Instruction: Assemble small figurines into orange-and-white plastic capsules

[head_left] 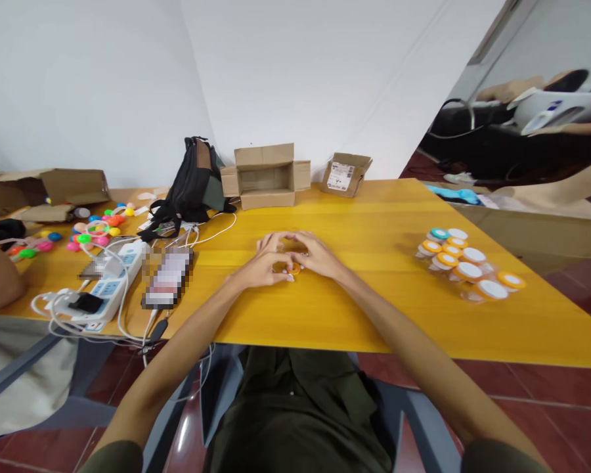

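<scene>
Orange-capped piece: one small round piece (294,269) sits between the hands over the near-middle tabletop (295,315), to the right of the left hand (262,266) and on the near-left side of the right hand (319,256); fingers hide most of it, so I cannot tell its long axis or whether it rests on the wood.
Nearer hand: neither clearly; the thumbs of both come in close beside the orange rim.
Hands: two, brought together with fingers curved into a loop, fingertips meeting or nearly so on the far side; I cannot tell whether either grips the piece.
Lidded jars: ten clear ones with visible lids, grouped well to the right: five orange lids (511,280), four white lids (491,290), one teal lid (439,234) at the far side.
Cardboard boxes on the table: three; an open box (267,199) at the far middle, a labelled box (345,175) right of it, another box (79,186) far left.
Backpack: one, black (197,180), left of the open box.
Phone: one (170,277), left of the left hand.
Coloured balls: many (83,238), left, too blurred to count.
</scene>
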{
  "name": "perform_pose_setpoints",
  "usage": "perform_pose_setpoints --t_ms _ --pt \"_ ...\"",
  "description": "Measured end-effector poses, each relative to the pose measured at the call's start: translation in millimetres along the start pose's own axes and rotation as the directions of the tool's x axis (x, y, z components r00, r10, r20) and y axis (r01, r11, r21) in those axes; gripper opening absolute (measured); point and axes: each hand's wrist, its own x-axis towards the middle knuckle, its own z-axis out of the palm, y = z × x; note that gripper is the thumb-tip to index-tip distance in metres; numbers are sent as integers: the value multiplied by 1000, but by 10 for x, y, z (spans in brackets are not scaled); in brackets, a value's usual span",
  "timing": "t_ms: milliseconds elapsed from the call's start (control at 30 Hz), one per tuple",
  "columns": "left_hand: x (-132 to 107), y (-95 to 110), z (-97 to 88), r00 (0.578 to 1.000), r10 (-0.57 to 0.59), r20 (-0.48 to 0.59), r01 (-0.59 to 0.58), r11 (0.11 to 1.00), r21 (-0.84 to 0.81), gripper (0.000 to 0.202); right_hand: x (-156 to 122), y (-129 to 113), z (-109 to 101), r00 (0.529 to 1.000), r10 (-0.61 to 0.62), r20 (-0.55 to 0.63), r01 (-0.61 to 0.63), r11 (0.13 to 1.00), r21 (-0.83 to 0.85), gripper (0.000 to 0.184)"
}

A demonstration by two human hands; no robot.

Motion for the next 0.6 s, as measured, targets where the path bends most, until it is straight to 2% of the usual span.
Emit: perform_pose_setpoints --t_ms 133,233,300,467,600 --pt "-6 0 -17 1000 9 -1 -9 1000 -4 7 9 30 -13 999 26 -26 -26 1000 15 28" --pt "-3 1 -44 1000 7 12 -7 1000 -31 8 -104 83 -67 997 44 -69 -42 999 30 27" --pt "-5 -24 -79 999 -25 -21 24 999 -31 7 -209 109 -119 995 60 -81 -58 998 31 25" --pt "-39 -203 -183 983 -144 -110 147 989 23 5 -399 95 -217 996 51 -76 -50 999 9 19" --pt "-78 -334 -205 979 -181 -98 185 982 37 4 -455 29 -239 996 33 -83 -34 999 -20 13"
